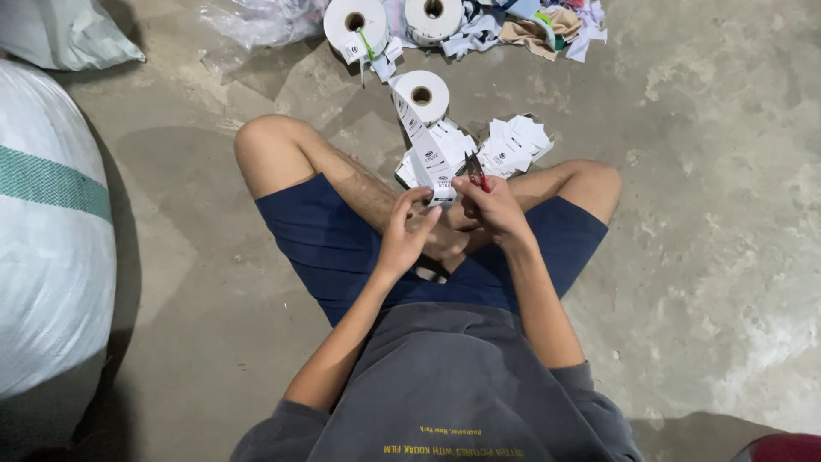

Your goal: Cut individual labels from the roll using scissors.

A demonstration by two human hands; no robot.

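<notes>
Label tape (pixel 425 145) from a white roll (pixel 421 94) on the concrete floor (pixel 701 214) is pinched by the left hand (pixel 404 231) above the lap; red-handled scissors (pixel 475 171) are gripped in the right hand (pixel 492 205), beside cut labels (pixel 513 141).

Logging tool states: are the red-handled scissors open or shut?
Open: the scissors' blades look slightly parted beside the label strip, held in the right hand.

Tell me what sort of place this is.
Probably a small workshop or storeroom floor. The person sits on a bare concrete floor among rolls of printed label tape, with cut labels piled ahead and big woven sacks alongside.
</notes>
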